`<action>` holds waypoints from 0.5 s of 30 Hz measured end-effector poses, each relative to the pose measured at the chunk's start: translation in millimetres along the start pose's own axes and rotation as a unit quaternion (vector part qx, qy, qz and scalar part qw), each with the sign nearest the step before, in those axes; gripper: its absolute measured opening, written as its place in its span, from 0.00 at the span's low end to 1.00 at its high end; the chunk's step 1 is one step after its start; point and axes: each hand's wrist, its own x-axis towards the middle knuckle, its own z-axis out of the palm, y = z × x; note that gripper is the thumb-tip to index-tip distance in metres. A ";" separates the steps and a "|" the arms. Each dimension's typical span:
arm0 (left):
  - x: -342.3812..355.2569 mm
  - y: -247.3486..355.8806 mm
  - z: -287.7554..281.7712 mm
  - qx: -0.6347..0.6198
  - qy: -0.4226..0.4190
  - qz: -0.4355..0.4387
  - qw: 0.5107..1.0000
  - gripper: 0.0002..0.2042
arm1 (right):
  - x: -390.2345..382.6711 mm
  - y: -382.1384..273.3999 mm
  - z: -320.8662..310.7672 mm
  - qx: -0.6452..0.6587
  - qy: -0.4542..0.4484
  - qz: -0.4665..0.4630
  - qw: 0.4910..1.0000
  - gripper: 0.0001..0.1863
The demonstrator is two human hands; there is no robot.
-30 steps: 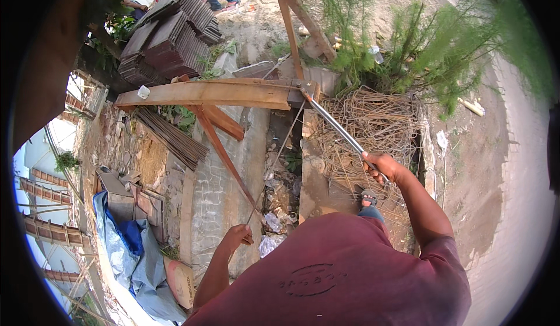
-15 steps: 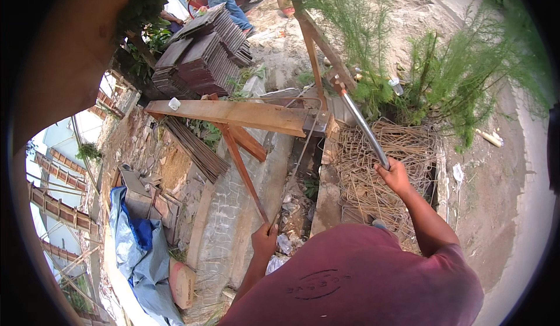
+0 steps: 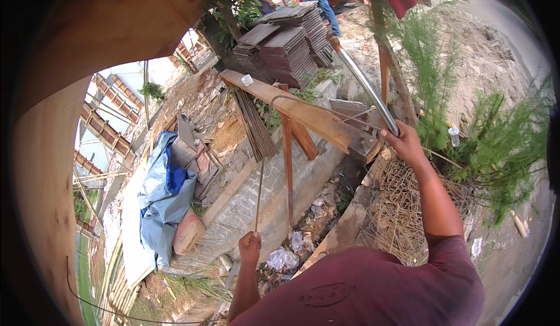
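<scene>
My right hand (image 3: 402, 144) is closed around the lower end of a silver metal pipe (image 3: 366, 82) with a rusty brown head. The pipe slants up and left, above a metal plate (image 3: 363, 143) on the end of a wooden beam (image 3: 291, 109). My left hand (image 3: 249, 245), lower and to the left, grips a thin steel rod (image 3: 259, 194). That rod rises toward the beam and seems to curve over it toward the plate; part of its course is hard to follow. Beside my right forearm lies a tangled heap of bent steel rods (image 3: 402, 209).
Several straight rods (image 3: 254, 124) lean under the beam, near its wooden legs (image 3: 287, 174). Stacked roof tiles (image 3: 286, 49) stand behind. A blue tarp (image 3: 166, 203) lies left, a rubble-filled ditch (image 3: 315, 215) runs below, and feathery plants (image 3: 496, 145) grow right. Another person (image 3: 318, 2) stands far back.
The view has shifted, so the beam appears farther right and more slanted. My right hand and the pipe have moved up. The rod in my left hand now shows clearly, curving over the beam.
</scene>
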 end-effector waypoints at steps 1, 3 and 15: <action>-6.9 -14.9 1.2 0.010 0.002 0.004 1.000 0.19 | -2.2 3.2 -1.6 0.011 -0.011 0.015 1.000 0.17; -20.3 -12.6 13.6 0.029 -0.019 -0.019 0.999 0.19 | -2.3 17.0 -18.8 -0.042 -0.037 0.003 0.998 0.17; -10.7 -39.9 74.9 0.065 -0.127 -0.180 0.973 0.17 | -60.4 101.3 -66.1 -0.065 0.037 0.100 0.992 0.17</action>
